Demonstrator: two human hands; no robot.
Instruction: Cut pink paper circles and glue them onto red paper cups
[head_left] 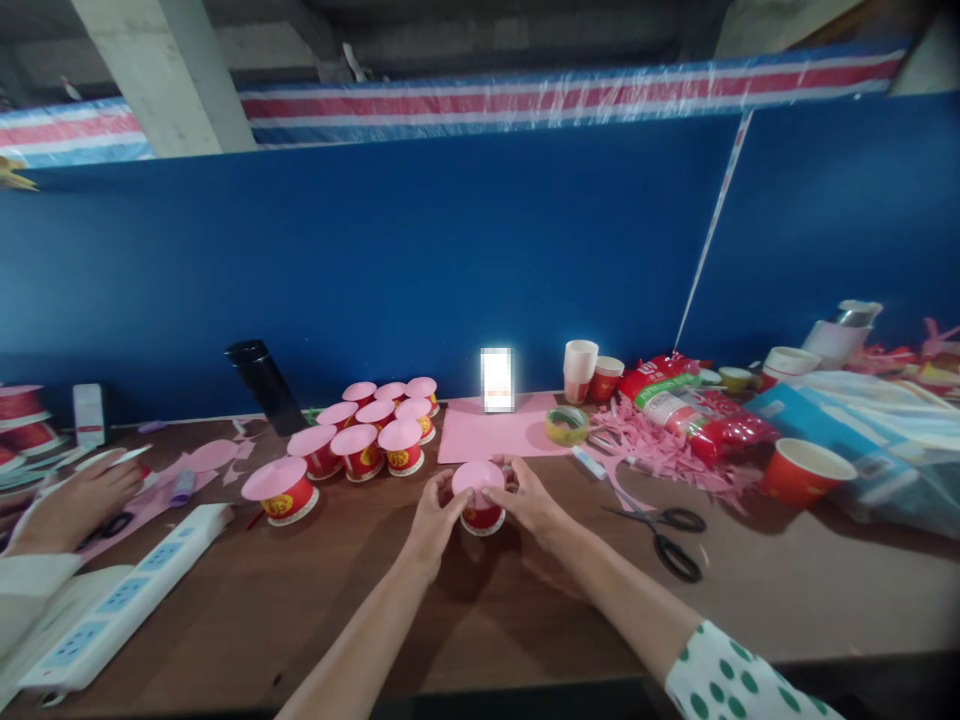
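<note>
Between my hands, an upside-down red paper cup (482, 519) sits on the brown table, with a round pink paper disc (478, 474) on top. My left hand (433, 517) is closed around its left side, thumb pressing on the disc's near edge. Opposite it, my right hand (531, 500) grips the right side, its thumb also on the disc. Some of the fingertips are hidden behind the cup. To the left stand several similar red cups topped with pink discs (354, 438), and one more capped cup (279, 488) stands nearer.
Pink paper sheets (465, 436) lie behind, under a bright phone (497, 380) and tape roll (567, 426). Right are black scissors (666, 528), a glue stick (589, 462), shredded paper (660, 450) and a red cup (808, 472). A power strip (127, 595) and another person's hand (79, 500) are left.
</note>
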